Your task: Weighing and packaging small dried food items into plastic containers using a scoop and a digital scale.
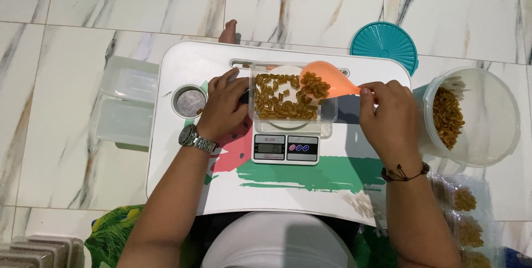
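Note:
My right hand [389, 117] grips the handle of an orange spoon [324, 81] loaded with brown macaroni-shaped snacks, held over a small clear plastic box [332, 110]. The box holds several of the same snacks [280, 101] and sits on a white kitchen scale [285, 149] with a lit display. My left hand [223, 104] rests against the left side of the box, fingers curled on it. A silver watch is on my left wrist, a dark cord bracelet on the right.
The scale stands on a white lap table [183, 68] with a cup hole [189, 101]. A large clear tub of snacks [471, 115] sits at the right, its teal lid [385, 43] behind. Empty clear boxes [124, 99] lie left; filled boxes [465, 212] lower right.

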